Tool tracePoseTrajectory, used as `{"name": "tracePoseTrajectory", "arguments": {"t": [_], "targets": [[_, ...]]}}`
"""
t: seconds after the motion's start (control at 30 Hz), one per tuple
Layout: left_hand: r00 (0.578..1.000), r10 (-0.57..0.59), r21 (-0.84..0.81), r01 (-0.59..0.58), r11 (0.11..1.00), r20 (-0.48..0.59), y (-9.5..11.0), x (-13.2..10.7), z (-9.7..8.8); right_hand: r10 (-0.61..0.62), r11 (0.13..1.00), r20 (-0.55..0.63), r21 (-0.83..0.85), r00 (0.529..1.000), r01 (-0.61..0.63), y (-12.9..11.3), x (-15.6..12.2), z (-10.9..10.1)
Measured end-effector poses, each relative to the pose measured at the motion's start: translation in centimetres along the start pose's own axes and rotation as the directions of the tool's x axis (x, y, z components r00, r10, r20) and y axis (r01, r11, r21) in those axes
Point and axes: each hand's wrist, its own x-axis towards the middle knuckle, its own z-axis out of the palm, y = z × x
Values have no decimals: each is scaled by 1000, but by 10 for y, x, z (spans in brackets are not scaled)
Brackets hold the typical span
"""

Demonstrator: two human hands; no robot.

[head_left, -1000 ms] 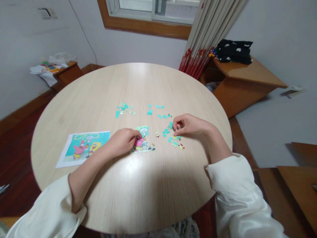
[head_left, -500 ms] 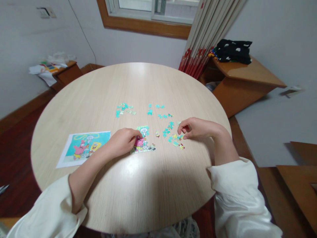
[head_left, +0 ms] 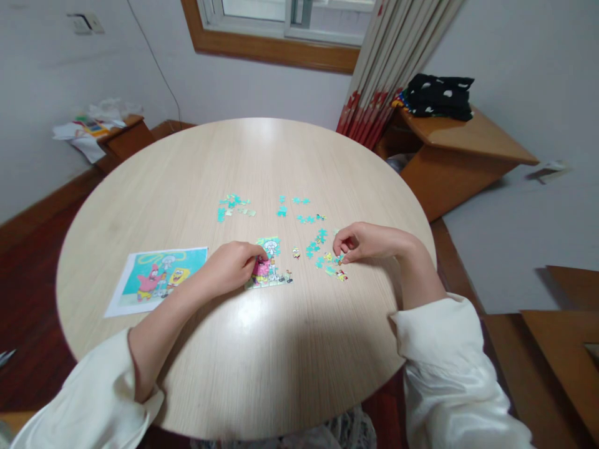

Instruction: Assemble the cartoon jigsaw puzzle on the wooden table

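Note:
A partly joined jigsaw block (head_left: 270, 265) with pink and teal cartoon figures lies near the middle of the round wooden table (head_left: 243, 162). My left hand (head_left: 231, 267) rests curled on the block's left edge, fingertips pressing it. My right hand (head_left: 362, 242) sits to the right, its fingers pinched over a cluster of loose teal and yellow pieces (head_left: 327, 259); what the pinch holds is too small to name. A printed reference picture (head_left: 156, 277) of the same cartoon lies left of my left hand.
More loose teal pieces (head_left: 234, 206) and several others (head_left: 299, 209) are scattered farther back on the table. A wooden desk (head_left: 463, 149) with dark folded cloth (head_left: 437, 96) stands at right beside a curtain (head_left: 384, 68). A low cabinet (head_left: 119, 134) with papers stands at left.
My right hand has slid right and down from the upper loose pieces to the lower cluster, then edged slightly left. My left hand has stayed on the joined block.

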Motion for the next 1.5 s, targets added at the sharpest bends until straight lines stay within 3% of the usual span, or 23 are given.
{"name": "tracePoseTrajectory", "arguments": {"t": [0.43,0.73,1.0,1.1,1.27,1.5], "targets": [[1000,22,8,-22,1000,-18,-3,0,1,54,991,17,119,998,-56,-12,-5,0],[998,39,20,-38,999,-40,-1,-1,-1,-2,916,-170,394,985,70,-24,7,11],[999,6,-6,-7,1000,-53,-1,-1,-5,-39,805,-307,554,951,212,-54,23,35],[998,19,-8,-19,1000,-60,-1,0,-5,-45,824,-334,521,941,224,-66,31,49],[997,30,11,-29,1000,-73,0,-1,-5,-129,912,-393,314,910,265,-75,44,69],[997,33,14,-32,999,-75,0,-1,-4,-143,970,-398,126,906,208,-74,48,72]]}}
